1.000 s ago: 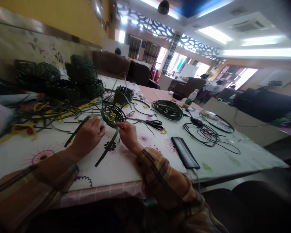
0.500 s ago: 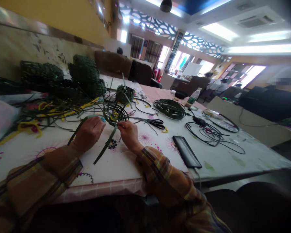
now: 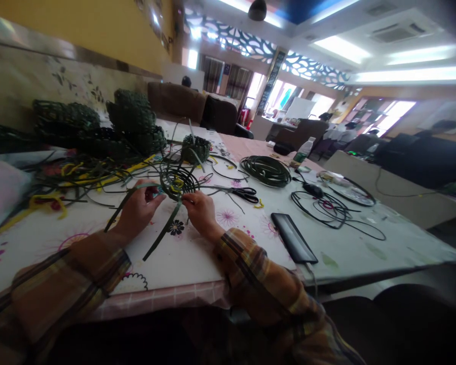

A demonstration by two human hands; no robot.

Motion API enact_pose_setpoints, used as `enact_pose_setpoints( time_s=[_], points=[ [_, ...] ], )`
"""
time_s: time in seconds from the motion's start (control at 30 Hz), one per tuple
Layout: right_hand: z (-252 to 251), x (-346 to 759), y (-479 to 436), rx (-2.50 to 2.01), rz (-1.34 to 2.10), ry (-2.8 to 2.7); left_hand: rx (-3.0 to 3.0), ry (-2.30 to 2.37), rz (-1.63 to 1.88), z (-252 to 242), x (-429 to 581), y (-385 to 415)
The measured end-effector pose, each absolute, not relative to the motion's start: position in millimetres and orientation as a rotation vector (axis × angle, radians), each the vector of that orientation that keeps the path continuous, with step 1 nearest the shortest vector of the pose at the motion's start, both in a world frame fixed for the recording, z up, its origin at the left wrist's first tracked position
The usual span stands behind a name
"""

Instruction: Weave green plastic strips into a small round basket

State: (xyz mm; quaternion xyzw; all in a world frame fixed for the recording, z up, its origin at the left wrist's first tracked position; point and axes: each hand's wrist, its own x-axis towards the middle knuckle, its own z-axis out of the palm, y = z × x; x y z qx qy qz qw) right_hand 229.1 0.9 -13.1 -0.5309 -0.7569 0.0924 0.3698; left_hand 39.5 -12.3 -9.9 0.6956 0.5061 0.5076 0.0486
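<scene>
Green strip weave was round, unfinished, over the table; ends splayed, yellow bits at center, one flat strip trailing nearward.

The left hand and right hand are bare; behind each grip sits a loose brown plaid sleeve with dark and yellowish stripes.

Green strips, plaid sleeves; flowered tablecloth
</scene>
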Motion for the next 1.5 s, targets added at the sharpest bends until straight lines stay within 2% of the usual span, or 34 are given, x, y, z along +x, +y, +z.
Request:
enact_pose_setpoints(
  time_s=[0.37,0.73,1.0,1.27,1.5],
  points=[
    [-16.3,229.5,1.5,-1.352,0.19,-2.002,1.317,1.216,1.184,-11.6,40.7,-9.2],
    [-16.8,229.6,-0.3,-1.294,0.147,-2.047,0.924,1.01,1.058,-1.3,39.7,-14.3],
    [-20.6,228.3,-1.7,-1.308,0.028,-2.087,0.794,1.138,1.192,-2.8,35.9,-5.2],
    [-17.7,229.3,-3.0,-1.28,0.118,-2.073,0.747,0.995,0.971,7.7,24.4,-11.5],
    [-13.1,230.8,-1.0,-1.176,0.235,-1.997,0.709,0.755,0.935,-4.0,24.1,-10.4]
  ],
)
